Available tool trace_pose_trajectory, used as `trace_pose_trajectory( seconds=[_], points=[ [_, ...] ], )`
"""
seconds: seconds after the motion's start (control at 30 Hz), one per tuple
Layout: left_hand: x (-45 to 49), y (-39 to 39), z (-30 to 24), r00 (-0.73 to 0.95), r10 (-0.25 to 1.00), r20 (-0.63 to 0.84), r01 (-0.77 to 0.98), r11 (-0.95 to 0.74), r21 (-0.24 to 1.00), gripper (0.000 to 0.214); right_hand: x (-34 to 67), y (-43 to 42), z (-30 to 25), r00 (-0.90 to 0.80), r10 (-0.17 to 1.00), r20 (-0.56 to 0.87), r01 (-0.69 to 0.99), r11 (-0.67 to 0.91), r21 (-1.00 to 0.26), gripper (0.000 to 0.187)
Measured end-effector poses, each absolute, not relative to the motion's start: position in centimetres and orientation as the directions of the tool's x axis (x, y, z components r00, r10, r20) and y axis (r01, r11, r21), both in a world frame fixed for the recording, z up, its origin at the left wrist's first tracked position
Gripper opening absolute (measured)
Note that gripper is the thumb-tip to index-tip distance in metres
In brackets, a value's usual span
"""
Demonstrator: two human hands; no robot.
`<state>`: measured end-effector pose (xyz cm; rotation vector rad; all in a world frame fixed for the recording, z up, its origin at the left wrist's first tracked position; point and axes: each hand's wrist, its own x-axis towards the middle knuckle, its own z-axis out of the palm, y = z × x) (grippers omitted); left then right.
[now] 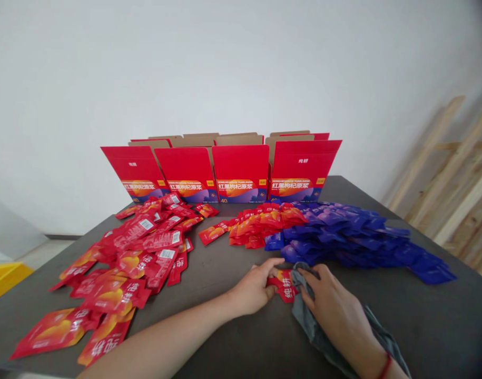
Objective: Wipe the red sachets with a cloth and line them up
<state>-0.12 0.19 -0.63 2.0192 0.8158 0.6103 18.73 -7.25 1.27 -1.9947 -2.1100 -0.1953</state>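
My left hand (254, 287) pinches the left end of a red sachet (285, 287) near the front middle of the table. Against the sachet's right end, my right hand (335, 305) presses a grey-green cloth (314, 326) bunched under its fingers. The cloth trails toward the table's front edge. Just beyond my hands lie a neat stack of red sachets (260, 223) and a long overlapping pile of blue sachets (343, 234). To the left spreads a loose heap of red sachets (134, 263).
Several open red cartons (241, 173) stand in a row along the back of the dark table (209, 337). A yellow bin (7, 281) shows at the far left. Wooden slats (458, 184) lean by the wall on the right.
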Motion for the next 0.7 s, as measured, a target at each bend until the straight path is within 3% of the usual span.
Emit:
trace_pose_trajectory(
  seconds=[0.27,0.43,0.53,0.7],
  points=[
    [0.1,-0.1,-0.3,0.650,0.755,0.084,0.333,-0.383,0.862,0.063,25.6,-8.4,1.2,0.106,0.964,0.244,0.993,-0.091,-0.076,0.033],
    [0.0,-0.3,-0.3,0.639,0.764,0.093,0.348,-0.394,0.851,0.065,20.3,-8.3,2.7,-0.034,0.966,0.256,0.975,0.087,-0.202,0.034],
    [-0.1,-0.2,-0.2,0.666,0.739,0.100,0.338,-0.419,0.843,0.067,16.9,-8.0,2.5,-0.162,0.956,0.245,0.954,0.215,-0.208,0.035],
    [-0.3,0.0,-0.1,0.694,0.713,0.097,0.329,-0.435,0.838,0.072,17.1,-7.6,0.9,-0.137,0.953,0.269,0.967,0.188,-0.172,0.039]
  ],
)
